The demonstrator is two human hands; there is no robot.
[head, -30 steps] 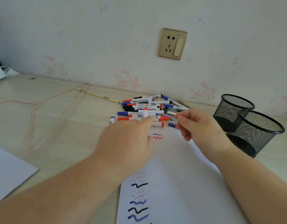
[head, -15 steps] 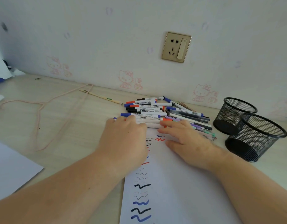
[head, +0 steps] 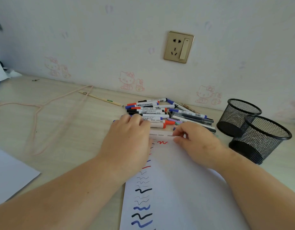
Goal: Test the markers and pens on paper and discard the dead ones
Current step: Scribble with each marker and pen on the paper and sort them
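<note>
A white marker (head: 160,134) lies level just above the top edge of the test paper (head: 180,185). My left hand (head: 126,143) covers and grips its left end, while my right hand (head: 194,143) pinches its right end with fingertips and thumb. The paper carries a column of black, blue and red squiggles, plus a red one near the top. Behind my hands sits the pile of whiteboard markers and pens (head: 153,112), with red, blue and black caps.
Two black mesh pen cups (head: 238,117) (head: 266,140) stand at the right, the nearer one beside the paper. A pink wire hanger (head: 42,112) and a thin stick (head: 100,97) lie at the left. Another white sheet (head: 9,176) sits at the front left. The wall runs close behind.
Both hands have drawn back from the pile towards me. A white marker has come with them and is now held between both hands over the paper's top edge.
</note>
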